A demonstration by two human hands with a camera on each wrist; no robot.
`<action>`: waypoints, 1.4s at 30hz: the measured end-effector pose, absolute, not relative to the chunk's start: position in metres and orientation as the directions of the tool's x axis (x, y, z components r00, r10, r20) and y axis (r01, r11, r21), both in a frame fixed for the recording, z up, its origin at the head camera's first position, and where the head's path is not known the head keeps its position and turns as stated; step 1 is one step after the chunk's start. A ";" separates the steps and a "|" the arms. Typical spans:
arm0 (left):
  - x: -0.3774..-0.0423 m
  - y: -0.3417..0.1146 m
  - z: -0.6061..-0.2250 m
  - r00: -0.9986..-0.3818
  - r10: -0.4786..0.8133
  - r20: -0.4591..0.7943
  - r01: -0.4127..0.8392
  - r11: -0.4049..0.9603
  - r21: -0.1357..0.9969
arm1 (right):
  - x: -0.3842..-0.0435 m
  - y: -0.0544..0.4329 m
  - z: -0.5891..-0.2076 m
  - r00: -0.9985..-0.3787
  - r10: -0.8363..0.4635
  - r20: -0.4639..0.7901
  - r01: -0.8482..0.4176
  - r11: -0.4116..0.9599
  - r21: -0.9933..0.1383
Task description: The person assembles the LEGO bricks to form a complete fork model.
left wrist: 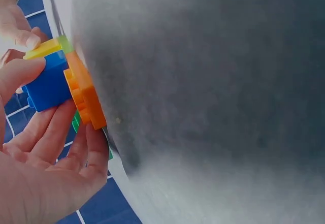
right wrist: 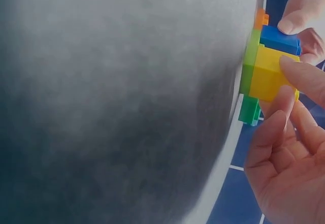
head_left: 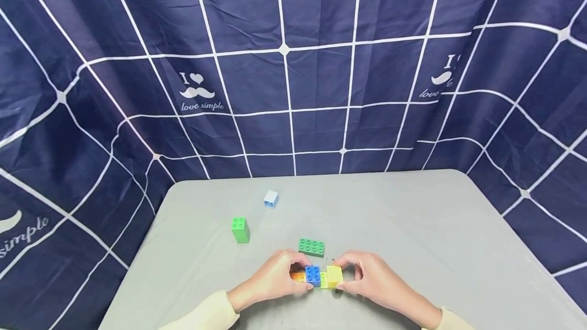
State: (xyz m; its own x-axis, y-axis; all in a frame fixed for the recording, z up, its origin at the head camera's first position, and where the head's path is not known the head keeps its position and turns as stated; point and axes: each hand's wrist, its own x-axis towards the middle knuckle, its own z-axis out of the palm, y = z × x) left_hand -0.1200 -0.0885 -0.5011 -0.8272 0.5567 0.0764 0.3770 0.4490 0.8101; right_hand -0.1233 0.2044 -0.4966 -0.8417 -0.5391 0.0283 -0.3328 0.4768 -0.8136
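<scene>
My left hand (head_left: 277,276) pinches a blue toy building brick (head_left: 313,276) between thumb and fingers. The blue brick sits across an orange brick (left wrist: 86,92) and a lime-green brick (right wrist: 249,64), which lie in line on the table. At the other end of this row my right hand (head_left: 373,276) grips a yellow brick (head_left: 335,276), on top of the lime-green one. In the head view a narrow strip of lime-green studs shows between the blue and yellow bricks. Part of the orange brick is hidden by my left hand there.
A flat green brick (head_left: 312,247) lies just beyond the row. Farther left stands a tall bright green brick (head_left: 240,230), with a pale blue brick (head_left: 271,199) behind it. The grey table (head_left: 390,213) is bordered by a dark blue curtain (head_left: 321,80).
</scene>
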 end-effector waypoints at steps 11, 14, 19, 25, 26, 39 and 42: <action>-0.125 -0.096 -0.504 -0.793 0.603 0.084 0.364 0.360 0.859 | -0.122 0.205 -0.495 -0.835 -0.548 0.053 -0.361 0.472 -0.804; -0.127 -0.098 -0.503 -0.798 0.594 0.098 0.372 0.359 0.856 | -0.123 0.206 -0.495 -0.836 -0.546 0.054 -0.361 0.474 -0.803; -0.132 -0.101 -0.501 -0.828 0.538 0.156 0.400 0.373 0.837 | -0.123 0.206 -0.494 -0.836 -0.546 0.049 -0.357 0.474 -0.805; -0.139 -0.101 -0.501 -0.901 0.388 0.195 0.337 0.340 0.878 | -0.123 0.205 -0.493 -0.844 -0.536 0.031 -0.337 0.484 -0.808; -0.141 -0.101 -0.501 -0.913 0.359 0.194 0.321 0.338 0.885 | -0.123 0.204 -0.493 -0.844 -0.536 0.027 -0.333 0.484 -0.809; -0.164 -0.102 -0.502 -0.968 -0.061 0.244 0.202 0.396 0.896 | -0.119 0.202 -0.494 -0.848 -0.527 0.053 -0.346 0.475 -0.809; -0.171 -0.104 -0.503 -0.965 -0.129 0.228 0.163 0.383 0.909 | -0.119 0.201 -0.493 -0.847 -0.527 0.062 -0.349 0.465 -0.813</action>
